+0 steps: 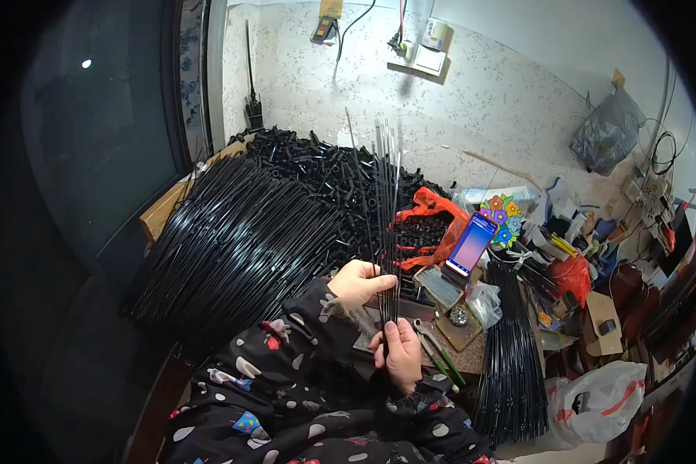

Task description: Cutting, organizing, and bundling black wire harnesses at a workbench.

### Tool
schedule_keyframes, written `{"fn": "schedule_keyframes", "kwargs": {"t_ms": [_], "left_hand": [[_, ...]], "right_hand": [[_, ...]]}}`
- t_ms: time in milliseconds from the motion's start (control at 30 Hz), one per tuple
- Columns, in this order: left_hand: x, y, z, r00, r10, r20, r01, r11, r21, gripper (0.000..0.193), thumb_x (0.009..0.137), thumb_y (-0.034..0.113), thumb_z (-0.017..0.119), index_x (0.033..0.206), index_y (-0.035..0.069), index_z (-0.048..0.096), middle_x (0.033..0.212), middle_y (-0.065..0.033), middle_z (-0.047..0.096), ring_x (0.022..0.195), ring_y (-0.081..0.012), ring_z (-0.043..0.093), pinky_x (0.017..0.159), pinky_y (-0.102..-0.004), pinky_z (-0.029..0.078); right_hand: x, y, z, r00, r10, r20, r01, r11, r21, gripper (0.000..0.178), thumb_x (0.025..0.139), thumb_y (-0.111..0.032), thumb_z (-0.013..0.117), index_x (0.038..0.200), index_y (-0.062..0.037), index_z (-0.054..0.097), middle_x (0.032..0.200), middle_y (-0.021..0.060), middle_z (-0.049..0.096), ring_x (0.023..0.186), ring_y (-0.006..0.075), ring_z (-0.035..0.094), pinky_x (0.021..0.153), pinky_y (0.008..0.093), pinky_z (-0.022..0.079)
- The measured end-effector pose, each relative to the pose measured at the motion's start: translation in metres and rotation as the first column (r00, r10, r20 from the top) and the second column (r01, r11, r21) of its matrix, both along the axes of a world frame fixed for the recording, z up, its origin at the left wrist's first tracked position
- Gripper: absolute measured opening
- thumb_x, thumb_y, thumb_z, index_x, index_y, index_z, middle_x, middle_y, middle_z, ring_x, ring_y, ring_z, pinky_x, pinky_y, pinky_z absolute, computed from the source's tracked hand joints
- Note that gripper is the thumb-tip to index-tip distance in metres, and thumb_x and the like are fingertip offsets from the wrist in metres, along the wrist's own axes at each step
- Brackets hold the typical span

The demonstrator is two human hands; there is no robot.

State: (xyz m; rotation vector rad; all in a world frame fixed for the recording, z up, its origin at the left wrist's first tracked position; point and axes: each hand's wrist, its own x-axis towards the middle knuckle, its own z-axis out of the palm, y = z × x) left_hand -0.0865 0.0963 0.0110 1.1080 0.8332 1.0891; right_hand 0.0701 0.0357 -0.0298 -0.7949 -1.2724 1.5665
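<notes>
A bundle of thin black rods [388, 193] stands nearly upright in front of me, its tips fanned slightly apart. My left hand [356, 284] is closed round the middle of the bundle, thumb across the front. Lower down, my right hand [400, 354] grips the same rods near their bottom ends, which are hidden by the fingers. Beside my right hand lie green-handled pliers [444, 362] on the table. To the left of both hands, a wide stack of similar black rods [232, 247] slants across the table.
Small black plastic parts [309, 158] are heaped behind. A red plastic bag [438, 203] holds more dark pieces. A lit phone [472, 244] leans by a flower-shaped decoration [503, 220]. More black rods [510, 371] hang at right, near a white plastic bag [607, 398].
</notes>
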Motion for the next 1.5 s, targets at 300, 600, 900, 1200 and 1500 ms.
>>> {"fn": "schedule_keyframes", "kwargs": {"t_ms": [300, 600, 900, 1200, 1500], "left_hand": [[-0.062, -0.002, 0.020, 0.597, 0.735, 0.322, -0.770, 0.638, -0.030, 0.025, 0.090, 0.030, 0.050, 0.077, 0.008, 0.048, 0.049, 0.0067, 0.034, 0.036, -0.0015, 0.029, 0.030, -0.0170, 0.023], [-0.026, 0.011, 0.007, 0.810, 0.406, 0.424, -0.398, 0.911, -0.111, 0.032, 0.088, 0.013, 0.051, 0.120, 0.013, 0.045, 0.072, 0.0003, 0.052, 0.059, -0.0091, 0.051, 0.054, -0.0237, 0.046], [0.034, 0.028, 0.023, 0.921, 0.130, 0.366, -0.092, 0.989, -0.119, 0.028, 0.085, 0.011, 0.056, 0.110, -0.001, 0.052, 0.093, -0.0123, 0.063, 0.085, -0.0213, 0.063, 0.074, -0.0321, 0.052], [0.027, -0.004, -0.011, 0.994, -0.113, -0.013, 0.113, 0.974, 0.194, 0.015, 0.084, 0.008, 0.058, 0.096, 0.000, 0.061, 0.087, -0.0068, 0.064, 0.081, -0.0136, 0.060, 0.075, -0.0281, 0.048], [0.019, -0.041, -0.118, 0.796, 0.198, -0.572, 0.331, 0.648, 0.686, 0.030, 0.072, 0.011, 0.067, 0.102, 0.010, 0.061, 0.098, -0.0106, 0.061, 0.089, -0.0253, 0.061, 0.075, -0.0308, 0.049]], "right_hand": [[0.035, 0.035, -0.010, 0.970, -0.221, 0.100, 0.222, 0.975, -0.001, 0.020, 0.093, -0.022, 0.042, 0.094, -0.0039, 0.050, 0.058, 0.0014, 0.048, 0.038, 0.0037, 0.037, 0.035, 0.0171, 0.030], [0.030, 0.049, 0.001, 0.991, -0.129, -0.039, 0.130, 0.991, 0.029, 0.019, 0.092, -0.019, 0.044, 0.099, -0.0020, 0.051, 0.066, 0.0028, 0.054, 0.049, 0.0066, 0.049, 0.046, 0.0189, 0.040], [0.034, 0.021, -0.061, 0.859, -0.078, 0.505, -0.097, 0.946, 0.311, 0.050, 0.079, -0.018, 0.060, 0.120, 0.0001, 0.037, 0.092, 0.0205, 0.059, 0.085, 0.0294, 0.060, 0.075, 0.0348, 0.045], [0.051, 0.051, -0.073, 0.936, 0.197, -0.292, -0.277, 0.924, -0.263, 0.044, 0.092, -0.038, 0.041, 0.115, -0.0011, 0.047, 0.091, 0.0047, 0.059, 0.081, 0.0145, 0.056, 0.075, 0.0282, 0.045], [0.012, 0.140, -0.031, 0.814, 0.152, -0.561, -0.425, 0.813, -0.398, 0.056, 0.091, -0.049, 0.028, 0.110, 0.0008, 0.045, 0.109, 0.0249, 0.052, 0.097, 0.0362, 0.055, 0.078, 0.0465, 0.051]]}}
